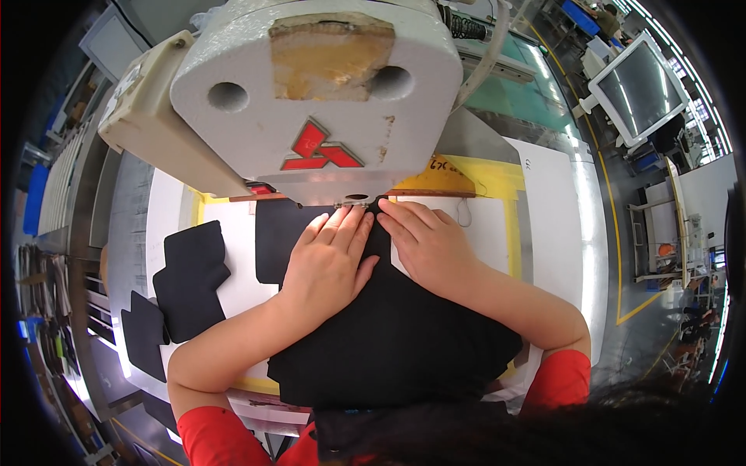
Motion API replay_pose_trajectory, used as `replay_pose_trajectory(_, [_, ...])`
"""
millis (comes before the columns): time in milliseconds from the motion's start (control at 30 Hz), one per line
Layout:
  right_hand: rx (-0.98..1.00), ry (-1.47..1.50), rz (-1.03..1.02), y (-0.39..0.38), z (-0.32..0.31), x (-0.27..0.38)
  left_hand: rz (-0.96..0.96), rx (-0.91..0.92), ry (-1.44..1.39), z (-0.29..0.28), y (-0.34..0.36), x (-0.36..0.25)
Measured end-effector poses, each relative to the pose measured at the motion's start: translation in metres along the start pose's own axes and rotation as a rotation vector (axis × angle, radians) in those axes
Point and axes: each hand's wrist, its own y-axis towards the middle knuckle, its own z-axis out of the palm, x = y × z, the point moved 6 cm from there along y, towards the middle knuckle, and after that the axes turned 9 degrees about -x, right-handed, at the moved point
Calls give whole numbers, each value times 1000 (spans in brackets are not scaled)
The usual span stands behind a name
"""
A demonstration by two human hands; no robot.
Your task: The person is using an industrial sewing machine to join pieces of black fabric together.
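Note:
A large piece of black cloth (396, 342) spreads from under the head of a white sewing machine (256, 128) down toward my body. My left hand (330, 256) lies flat on it, fingers stretched toward the presser foot (353, 205) and thumb apart. From the other side, my right hand (427, 242) rests on the cloth's right edge with its fingers extended, tips close beside the left fingertips. The needle is hidden by the machine head. Left of my left hand, a flat black panel (272, 241) extends from under the machine.
Cut black pieces (194, 283) lie on the white table at the left, with another smaller piece (144, 334) beside them. Yellow tape (511, 233) borders the work surface. A monitor (639, 87) stands at the far right, and racks of materials (47, 311) line the left.

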Motion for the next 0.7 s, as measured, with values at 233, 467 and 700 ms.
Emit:
replay_pose_trajectory(233, [17,0,0,-1,0,1,-34,16,-9,1,-1,-1])
replay_pose_trajectory(467, [14,-2,-3,-1,0,0,-25,31,5,1,0,0])
replay_pose_trajectory(700, [22,4,-9,1,1,1,-30,43,25,2,-1,3])
